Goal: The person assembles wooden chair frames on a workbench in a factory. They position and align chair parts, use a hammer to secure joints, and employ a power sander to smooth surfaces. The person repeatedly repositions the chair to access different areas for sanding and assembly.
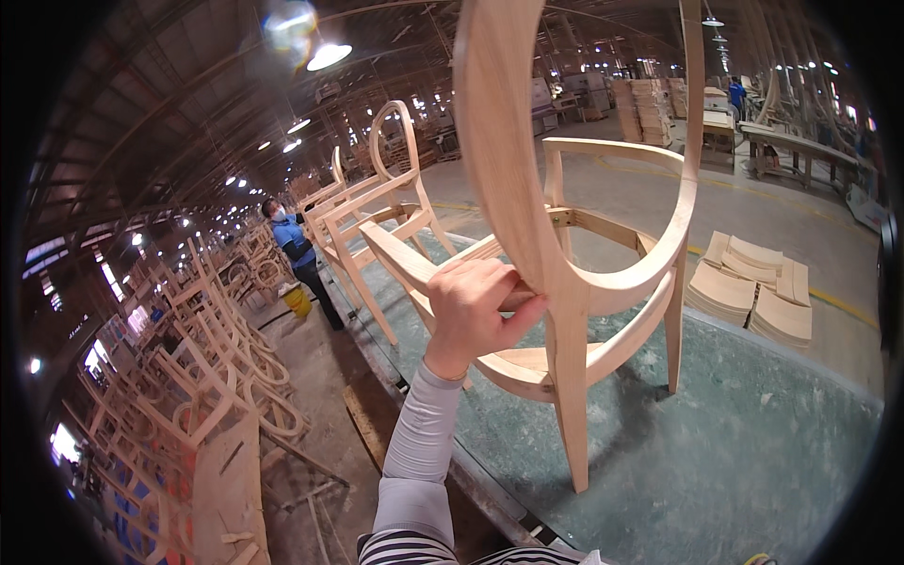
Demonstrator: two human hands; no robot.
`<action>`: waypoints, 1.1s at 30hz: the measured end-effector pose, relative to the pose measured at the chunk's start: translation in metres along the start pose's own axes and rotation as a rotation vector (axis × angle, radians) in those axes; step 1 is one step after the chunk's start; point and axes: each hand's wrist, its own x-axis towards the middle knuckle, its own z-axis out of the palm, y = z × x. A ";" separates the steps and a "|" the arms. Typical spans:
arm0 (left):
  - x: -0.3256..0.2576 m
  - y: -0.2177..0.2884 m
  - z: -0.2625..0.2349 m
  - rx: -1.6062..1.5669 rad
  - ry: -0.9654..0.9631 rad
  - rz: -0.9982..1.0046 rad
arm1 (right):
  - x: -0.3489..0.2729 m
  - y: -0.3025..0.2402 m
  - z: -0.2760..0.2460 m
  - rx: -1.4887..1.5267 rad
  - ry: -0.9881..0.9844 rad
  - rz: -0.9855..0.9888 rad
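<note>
An unfinished wooden armchair frame (pixel 570 377) stands on a green, dusty table (pixel 734 452), its tall rounded back rising out of the top of the view. My left hand (pixel 476 306), in a grey sleeve with a striped cuff, is closed around the frame where an armrest meets the back. The thumb lies against the wood and the fingertips are hidden behind it. The chair's legs rest on the green surface, and its seat has no panel in it. My right hand is out of view.
More chair frames (pixel 386 188) stand farther along the table, where a person in blue (pixel 292 240) works. Chair frames (pixel 207 386) crowd the left side. Stacked curved wooden pieces (pixel 753 287) lie beyond the table at right. A yellow bucket (pixel 298 301) sits on the floor.
</note>
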 end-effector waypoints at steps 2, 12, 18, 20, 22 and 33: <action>0.003 0.008 0.005 0.043 -0.005 0.016 | 0.000 0.007 -0.013 0.051 -0.180 -0.143; 0.000 -0.012 -0.003 -0.284 -0.100 -0.056 | -0.062 -0.005 -0.051 0.533 -0.430 -0.265; -0.001 -0.098 -0.044 -0.368 -0.343 -0.504 | -0.148 -0.099 -0.144 0.988 -0.472 -0.521; -0.018 -0.128 -0.050 -0.233 -0.495 -0.513 | -0.181 -0.152 -0.209 1.187 -0.463 -0.623; -0.021 -0.122 -0.038 -0.236 -0.432 -0.498 | -0.201 -0.188 -0.275 1.376 -0.412 -0.685; -0.025 -0.118 -0.038 -0.187 -0.352 -0.363 | -0.322 -0.341 -0.439 2.264 -0.646 -0.570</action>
